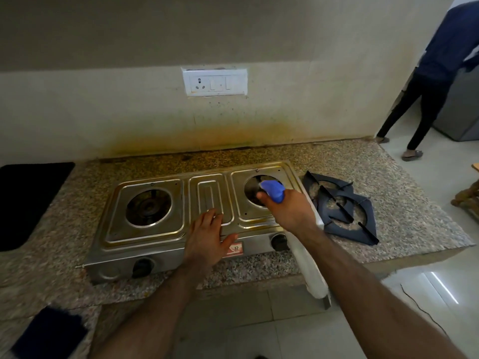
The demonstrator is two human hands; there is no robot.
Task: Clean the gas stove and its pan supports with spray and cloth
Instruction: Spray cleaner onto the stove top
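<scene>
1. The spray bottle (290, 229) is tipped well over, its long axis running from the white body near the counter's front edge up to the blue nozzle head, which points away from the person and down at the right burner opening (259, 189) of the gas stove (166, 237).
2. The right hand (287, 211) is curled round the bottle's neck just below the blue head, one finger forward at the trigger (whether it is squeezing cannot be told).
3. The left hand (207, 237) lies flat with fingers spread, resting on the stove's top at the middle panel, thumb at the front edge; the two hands are apart, the left just beside and nearer than the right.
4. The stove lies lengthwise across the granite counter (404, 203), slightly skewed, front panel toward the person.
5. Counts: two burner openings, the left burner (148, 207) uncovered too; two black knobs on the front; two dark pan supports (342, 206) off the stove, overlapping on the counter just to its right.
6. A dark blue cloth (49, 332) lies on the counter at the lower left, well apart from both hands.
7. A black mat (28, 200) sits at the left, a white switch plate (215, 82) on the wall behind, and another person (435, 73) stands far right.
</scene>
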